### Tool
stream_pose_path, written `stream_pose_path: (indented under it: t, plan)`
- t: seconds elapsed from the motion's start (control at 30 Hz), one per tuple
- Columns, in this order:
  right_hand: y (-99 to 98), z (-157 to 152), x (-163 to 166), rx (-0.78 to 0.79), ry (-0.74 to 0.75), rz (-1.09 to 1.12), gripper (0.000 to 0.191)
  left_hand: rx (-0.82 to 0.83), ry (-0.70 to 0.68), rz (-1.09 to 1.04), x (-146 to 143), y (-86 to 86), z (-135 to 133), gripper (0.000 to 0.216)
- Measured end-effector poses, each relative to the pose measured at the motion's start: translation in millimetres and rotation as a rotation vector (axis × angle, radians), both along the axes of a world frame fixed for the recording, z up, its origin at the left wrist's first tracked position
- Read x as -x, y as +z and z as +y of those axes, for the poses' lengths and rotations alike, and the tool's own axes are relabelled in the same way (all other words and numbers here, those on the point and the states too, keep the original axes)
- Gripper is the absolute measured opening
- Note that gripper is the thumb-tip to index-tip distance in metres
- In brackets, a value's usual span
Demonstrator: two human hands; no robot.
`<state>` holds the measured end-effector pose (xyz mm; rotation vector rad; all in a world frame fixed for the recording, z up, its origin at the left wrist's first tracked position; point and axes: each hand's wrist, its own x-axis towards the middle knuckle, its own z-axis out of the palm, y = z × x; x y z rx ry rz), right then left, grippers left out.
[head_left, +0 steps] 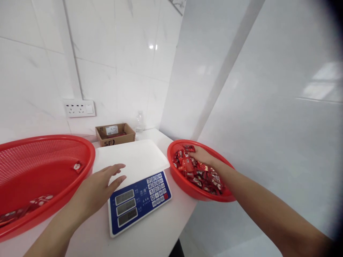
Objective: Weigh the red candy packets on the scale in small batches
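My left hand (100, 187) hovers with parted fingers over the near left edge of a digital scale's white pan (134, 157), holding nothing. The scale's blue panel (140, 201) has number keys and three grey displays. At the right, my right hand (200, 155) reaches into a red plastic basket (182, 185) with many small red wrapped packets (199, 175). One red packet (189, 148) is at its fingertips, pinched between them; part of the fingers is hidden.
A larger red basket (89, 153) at the left holds several red packets along its near side and one by its right wall. Behind the scale are an open cardboard box (120, 139) and a clear plastic bottle (139, 122). Wall sockets (79, 108) sit above; the white table (158, 232) ends at the right.
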<state>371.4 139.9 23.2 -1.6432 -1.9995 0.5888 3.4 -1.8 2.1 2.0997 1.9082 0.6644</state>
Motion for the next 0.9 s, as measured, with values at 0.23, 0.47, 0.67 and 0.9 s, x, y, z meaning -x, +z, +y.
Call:
stream_pose_path:
  t: [0.23, 0.47, 0.67, 0.9]
  plan:
    - [21.3, 7, 84, -0.011, 0.090, 0.207, 0.009, -0.015, -0.019, -0.019, -3, 5.0, -4, 0.042]
    - [3.4, -10, 180, 0.220, 0.391, 0.264, 0.001, -0.005, -0.068, -0.007, -5, 7.1, -8, 0.041]
    - [1.5, -18, 204, 0.202, 0.423, 0.256, 0.011, -0.071, -0.189, 0.070, -11, -2.7, -6, 0.048]
    - [-0.3, -12, 193, 0.125, 0.353, 0.167, 0.025, -0.030, -0.224, 0.138, -16, -3.4, -5, 0.050]
